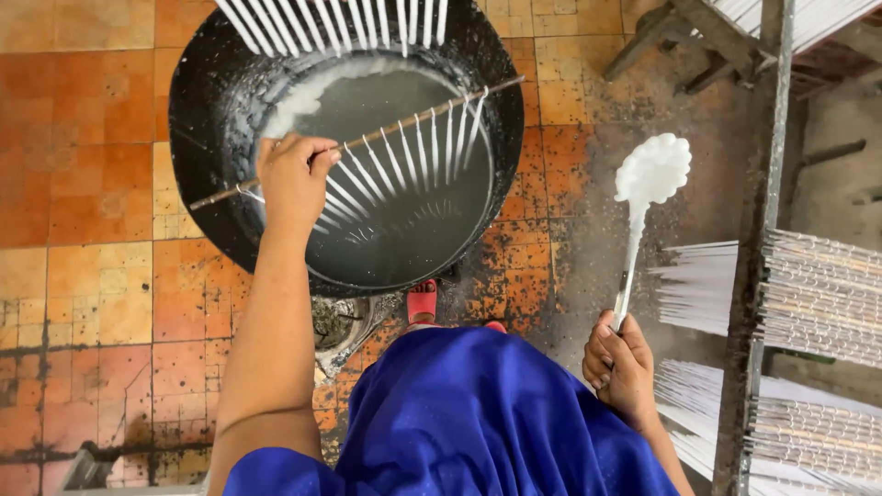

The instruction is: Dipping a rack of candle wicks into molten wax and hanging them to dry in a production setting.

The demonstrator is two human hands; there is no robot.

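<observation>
Left hand clenched round thin wooden stick strung with row of thin white candles, held over big black pan of pale liquid wax, candle tips near surface. Right hand grips handle of white-coated ladle, bowl raised above tiled floor. Racks of hanging white candles at right.

A thin wooden rod hung with a row of slim white candles slants over the liquid; to the right, a wax-caked ladle stands upright.
</observation>
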